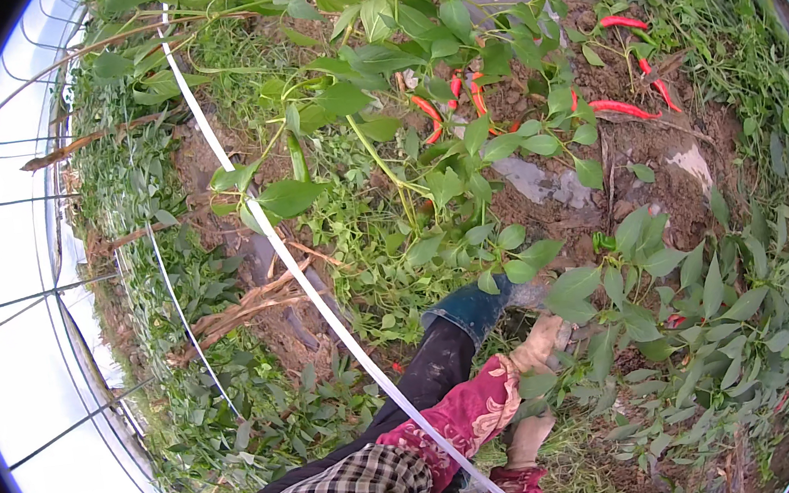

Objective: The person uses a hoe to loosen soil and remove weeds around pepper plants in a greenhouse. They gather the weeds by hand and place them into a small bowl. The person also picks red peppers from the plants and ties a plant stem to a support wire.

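Observation:
My left hand [541, 344] reaches low beside the pepper plant [651, 318], with its fingers partly behind leaves. My right hand [531, 438] is just below it, its fingertips hidden under foliage. What either hand holds, if anything, does not show. Patterned red sleeves [469, 400] cover both forearms. Close to the left hand is my blue-green rubber boot [472, 311]. Red chili peppers [623, 108] lie on the bare soil past the plant, and a small red one [675, 321] shows among its leaves. A green chili pepper [298, 156] hangs from a taller plant [378, 56].
A white cord or strap [310, 279] crosses the view slantwise in front of me. Dry brown stalks [247, 312] lie between the rows. Torn plastic film [541, 180] is on the soil. Left stands a greenhouse wall [4, 257] of film on metal hoops. Grass [765, 75] borders the right.

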`<move>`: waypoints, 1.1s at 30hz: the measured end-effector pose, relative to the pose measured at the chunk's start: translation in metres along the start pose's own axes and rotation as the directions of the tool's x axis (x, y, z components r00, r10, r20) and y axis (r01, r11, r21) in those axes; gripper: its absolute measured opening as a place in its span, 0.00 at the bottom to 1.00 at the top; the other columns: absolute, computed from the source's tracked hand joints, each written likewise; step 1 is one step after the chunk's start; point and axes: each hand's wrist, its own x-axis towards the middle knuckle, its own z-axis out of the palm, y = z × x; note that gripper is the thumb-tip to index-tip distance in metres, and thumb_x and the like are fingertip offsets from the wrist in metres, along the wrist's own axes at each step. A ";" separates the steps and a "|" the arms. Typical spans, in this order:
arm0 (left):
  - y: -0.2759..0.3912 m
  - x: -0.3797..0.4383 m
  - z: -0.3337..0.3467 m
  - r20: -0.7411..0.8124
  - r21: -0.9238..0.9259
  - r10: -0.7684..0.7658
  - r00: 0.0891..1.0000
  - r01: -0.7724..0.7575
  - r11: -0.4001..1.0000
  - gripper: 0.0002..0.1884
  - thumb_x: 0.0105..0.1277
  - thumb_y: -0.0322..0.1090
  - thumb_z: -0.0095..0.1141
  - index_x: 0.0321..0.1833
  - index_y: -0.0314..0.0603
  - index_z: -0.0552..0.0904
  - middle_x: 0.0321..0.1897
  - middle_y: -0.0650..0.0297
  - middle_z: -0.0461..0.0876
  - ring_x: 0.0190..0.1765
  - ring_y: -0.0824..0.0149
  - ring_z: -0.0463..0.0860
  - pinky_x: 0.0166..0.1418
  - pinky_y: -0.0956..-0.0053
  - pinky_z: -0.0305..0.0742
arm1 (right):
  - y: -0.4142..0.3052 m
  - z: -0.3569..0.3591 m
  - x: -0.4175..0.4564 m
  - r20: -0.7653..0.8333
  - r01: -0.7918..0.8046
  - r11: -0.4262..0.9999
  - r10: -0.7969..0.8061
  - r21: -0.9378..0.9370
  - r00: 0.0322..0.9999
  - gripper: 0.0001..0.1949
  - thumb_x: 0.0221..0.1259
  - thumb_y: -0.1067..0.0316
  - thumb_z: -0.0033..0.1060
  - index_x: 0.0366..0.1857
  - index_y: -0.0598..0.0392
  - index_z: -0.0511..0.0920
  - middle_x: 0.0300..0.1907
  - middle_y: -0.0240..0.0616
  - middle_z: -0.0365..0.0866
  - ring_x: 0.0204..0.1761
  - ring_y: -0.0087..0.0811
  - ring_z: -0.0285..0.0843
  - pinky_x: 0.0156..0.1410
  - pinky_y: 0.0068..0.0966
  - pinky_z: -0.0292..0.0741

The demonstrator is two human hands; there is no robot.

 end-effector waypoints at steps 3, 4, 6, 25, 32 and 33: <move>0.007 0.010 -0.009 0.031 -0.241 -0.065 0.997 0.070 0.968 0.20 0.72 0.43 0.47 0.62 0.43 0.66 0.53 0.63 0.75 0.51 0.65 0.78 0.54 0.68 0.77 | -0.005 0.009 0.006 0.038 -0.065 0.979 0.058 0.195 0.998 0.11 0.68 0.65 0.53 0.37 0.65 0.80 0.32 0.33 0.80 0.29 0.20 0.74 0.32 0.20 0.72; 0.008 0.012 -0.010 0.047 -0.277 -0.062 0.997 0.072 0.958 0.17 0.73 0.42 0.46 0.60 0.43 0.68 0.50 0.63 0.77 0.47 0.65 0.81 0.50 0.69 0.79 | 0.001 0.008 0.013 0.033 -0.036 0.979 0.030 0.202 0.999 0.12 0.68 0.64 0.54 0.34 0.64 0.79 0.29 0.31 0.79 0.27 0.18 0.72 0.29 0.20 0.70; 0.012 0.007 -0.001 0.075 -0.284 -0.158 0.985 0.173 0.943 0.18 0.70 0.39 0.51 0.60 0.44 0.69 0.50 0.64 0.77 0.50 0.66 0.80 0.49 0.71 0.79 | 0.001 -0.007 0.021 0.000 0.009 1.000 -0.009 -0.001 1.000 0.09 0.67 0.67 0.54 0.31 0.60 0.79 0.24 0.27 0.77 0.24 0.16 0.68 0.26 0.19 0.66; -0.012 -0.029 0.055 -0.098 0.402 -0.289 0.952 0.303 0.864 0.10 0.71 0.43 0.44 0.34 0.47 0.68 0.24 0.71 0.60 0.25 0.73 0.61 0.24 0.78 0.58 | 0.103 -0.078 -0.033 -0.352 -0.197 0.944 0.095 -0.266 0.931 0.15 0.55 0.55 0.64 0.30 0.58 0.77 0.17 0.42 0.75 0.20 0.35 0.76 0.27 0.32 0.71; 0.005 -0.026 -0.008 -0.020 0.033 -0.691 0.723 0.691 0.722 0.10 0.69 0.42 0.45 0.38 0.43 0.71 0.25 0.69 0.64 0.24 0.71 0.62 0.23 0.77 0.60 | 0.058 -0.045 0.051 -0.406 0.022 0.881 0.196 0.473 0.893 0.14 0.56 0.59 0.66 0.25 0.58 0.74 0.16 0.28 0.70 0.15 0.17 0.64 0.20 0.21 0.65; -0.013 -0.023 -0.012 0.035 -0.034 -0.768 0.640 0.769 0.639 0.10 0.70 0.42 0.45 0.39 0.43 0.71 0.25 0.69 0.64 0.23 0.71 0.62 0.22 0.77 0.60 | 0.069 -0.053 0.071 -0.507 0.080 0.925 0.129 0.371 0.852 0.14 0.56 0.59 0.66 0.25 0.59 0.74 0.16 0.29 0.71 0.17 0.18 0.65 0.22 0.22 0.67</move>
